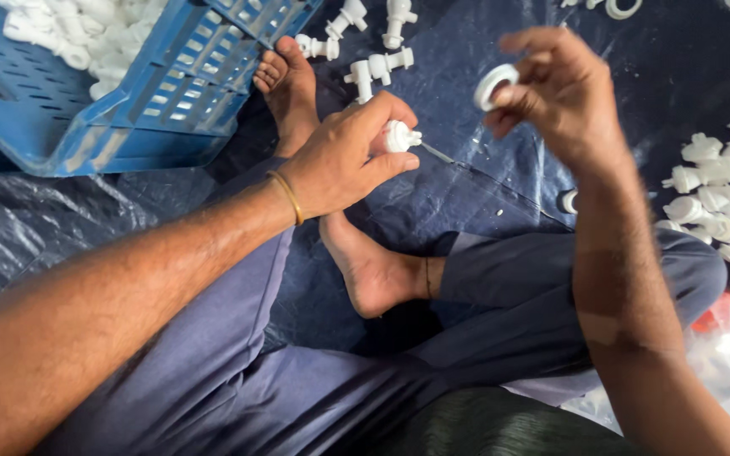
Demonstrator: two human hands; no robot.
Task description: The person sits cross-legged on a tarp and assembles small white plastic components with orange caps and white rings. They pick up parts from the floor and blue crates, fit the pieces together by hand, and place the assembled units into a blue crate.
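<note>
We see a blue plastic crate (171, 93) tilted at the top left corner of the dark blue tarp (466, 194), with white plastic parts (86, 34) heaped inside it. A few loose white fittings (373, 63) lie on the tarp near its top edge, just right of the crate. Along the right edge a larger pile of white fittings (728, 203) spreads out. Below that pile, at the lower right corner, we make out a clear plastic bag (720, 355).
</note>
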